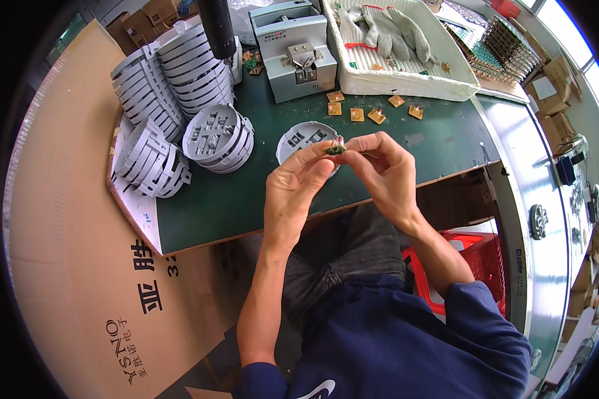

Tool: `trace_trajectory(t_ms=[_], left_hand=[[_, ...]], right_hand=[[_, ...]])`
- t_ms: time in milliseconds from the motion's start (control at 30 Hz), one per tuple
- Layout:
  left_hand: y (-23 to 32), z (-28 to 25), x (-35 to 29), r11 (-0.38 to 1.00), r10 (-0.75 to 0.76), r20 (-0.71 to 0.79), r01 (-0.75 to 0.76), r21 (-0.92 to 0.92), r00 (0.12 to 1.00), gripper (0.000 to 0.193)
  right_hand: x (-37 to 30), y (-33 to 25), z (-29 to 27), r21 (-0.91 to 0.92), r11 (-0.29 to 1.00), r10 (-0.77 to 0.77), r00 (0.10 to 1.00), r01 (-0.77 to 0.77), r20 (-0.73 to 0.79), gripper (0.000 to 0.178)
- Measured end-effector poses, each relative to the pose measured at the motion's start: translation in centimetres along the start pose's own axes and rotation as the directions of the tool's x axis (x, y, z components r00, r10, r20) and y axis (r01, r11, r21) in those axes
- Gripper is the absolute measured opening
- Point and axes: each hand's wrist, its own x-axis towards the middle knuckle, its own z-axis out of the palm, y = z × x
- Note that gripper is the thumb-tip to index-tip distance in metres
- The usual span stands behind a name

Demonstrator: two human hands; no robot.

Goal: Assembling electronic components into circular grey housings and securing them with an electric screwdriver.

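My left hand (pixel 293 189) pinches a small green circuit board (pixel 335 151) between thumb and fingertips, above the table's front part. From the other side, the fingertips of my right hand (pixel 389 173) close on the same board, and a thin wire seems to run near them. A little pale and red part stands up from the board's top. Just behind and partly below my fingers lies a round light-grey plastic housing (pixel 301 136) with a slotted inner face; my hands hide its near edge.
Stacked grey housings (pixel 218 138) stand left on the green table (pixel 206 213). At the back are a grey bench machine (pixel 293 53), a dark hanging tool (pixel 216 26) and a white tray (pixel 406 85) with gloves. Several small orange boards (pixel 357 114) lie before the tray.
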Motion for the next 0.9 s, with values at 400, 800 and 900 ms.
trace_trajectory(t_ms=[400,800,900], left_hand=[[3.4,-1.6,0.3,0.752,-0.042,0.046,0.001,0.659,0.998,0.032],[1.4,-0.5,-0.2,0.690,0.341,0.112,-0.330,0.645,0.933,0.016],[1.1,0.1,-0.1,0.566,0.430,0.146,-0.392,0.725,0.891,0.015]], right_hand=[[2.3,-3.1,-1.8,-0.502,0.608,-0.342,0.774,0.615,0.534,0.064],[1.6,-2.0,-2.1,0.198,0.965,0.096,0.937,-0.170,0.337,0.039],[1.0,-1.5,-2.4,0.185,0.974,0.066,0.942,-0.133,0.330,0.042]])
